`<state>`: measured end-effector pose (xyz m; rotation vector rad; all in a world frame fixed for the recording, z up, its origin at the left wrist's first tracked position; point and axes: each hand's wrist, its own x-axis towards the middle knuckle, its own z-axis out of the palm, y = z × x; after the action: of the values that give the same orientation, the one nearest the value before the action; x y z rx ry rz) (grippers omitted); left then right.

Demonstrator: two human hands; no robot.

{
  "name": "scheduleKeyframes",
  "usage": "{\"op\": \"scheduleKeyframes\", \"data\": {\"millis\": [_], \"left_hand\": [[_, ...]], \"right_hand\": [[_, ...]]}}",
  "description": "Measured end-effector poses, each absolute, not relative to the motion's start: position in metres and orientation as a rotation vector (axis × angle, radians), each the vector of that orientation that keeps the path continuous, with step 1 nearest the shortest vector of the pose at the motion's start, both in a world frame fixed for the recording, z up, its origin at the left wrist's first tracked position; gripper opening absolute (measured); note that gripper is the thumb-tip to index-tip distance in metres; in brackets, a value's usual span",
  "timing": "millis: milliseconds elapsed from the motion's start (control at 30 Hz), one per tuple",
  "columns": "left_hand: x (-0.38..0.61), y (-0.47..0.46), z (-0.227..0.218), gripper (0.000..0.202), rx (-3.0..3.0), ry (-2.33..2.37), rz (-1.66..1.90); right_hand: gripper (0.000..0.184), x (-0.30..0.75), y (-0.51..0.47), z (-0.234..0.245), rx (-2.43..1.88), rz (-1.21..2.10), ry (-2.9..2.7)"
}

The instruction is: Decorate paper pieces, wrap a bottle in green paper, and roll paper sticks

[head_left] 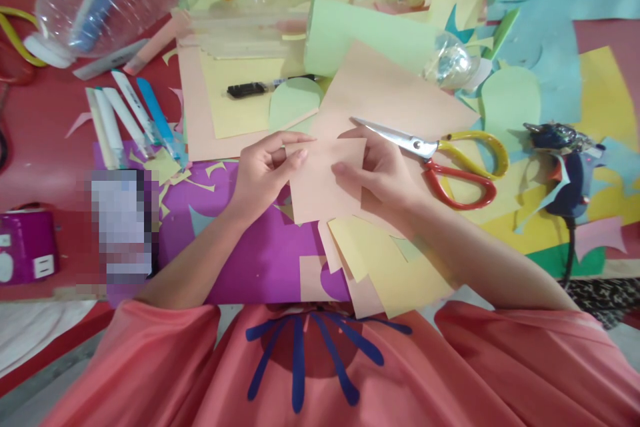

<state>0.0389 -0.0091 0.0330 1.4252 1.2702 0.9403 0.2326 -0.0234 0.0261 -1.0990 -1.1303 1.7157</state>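
Both my hands hold a small peach paper piece (323,180) above the purple sheet (260,260). My left hand (265,170) pinches its upper left edge between thumb and fingers. My right hand (385,177) grips its right side, thumb on top. Scissors (440,153) with yellow and red handles lie just right of my right hand on a larger peach sheet (385,93). Yellow paper scraps (390,260) lie under my right wrist.
Clear plastic bottles (105,0) lie along the far edge. A black marker (255,88) rests on yellow paper. Several pens (130,117) lie at left, a glue gun (570,167) at right, a purple box (25,247) at far left. Coloured paper covers the table.
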Motion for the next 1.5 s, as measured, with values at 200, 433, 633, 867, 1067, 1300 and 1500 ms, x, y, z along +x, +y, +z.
{"op": "scheduleKeyframes", "data": {"millis": [200,433,633,867,1067,1300,1500], "left_hand": [[0.0379,-0.0113,0.0311,0.016,1.478,1.282,0.955],[0.0361,-0.0077,0.0283,0.016,1.453,1.252,1.013],[0.0361,-0.0114,0.0289,0.015,1.488,1.257,0.971],[0.0362,-0.0125,0.0296,0.018,1.526,1.280,0.965],[0.0363,-0.0113,0.0324,0.022,1.543,1.161,0.929],[0.0384,-0.0113,0.0311,0.024,1.547,1.255,0.906],[0.0377,-0.0109,0.0319,0.028,1.551,1.289,0.879]], "right_hand": [[0.012,0.2346,-0.0186,0.0231,-1.065,1.575,-1.257],[0.021,0.2373,-0.0153,0.0195,-1.076,1.464,-1.340],[0.020,0.2385,-0.0160,0.0201,-1.050,1.538,-1.252],[0.007,0.2324,-0.0162,0.0207,-1.107,1.488,-1.193],[0.011,0.2331,-0.0191,0.0210,-1.162,1.376,-1.369],[0.011,0.2314,-0.0212,0.0193,-1.092,1.456,-1.317],[0.006,0.2308,-0.0211,0.0222,-1.160,1.385,-1.347]]}}
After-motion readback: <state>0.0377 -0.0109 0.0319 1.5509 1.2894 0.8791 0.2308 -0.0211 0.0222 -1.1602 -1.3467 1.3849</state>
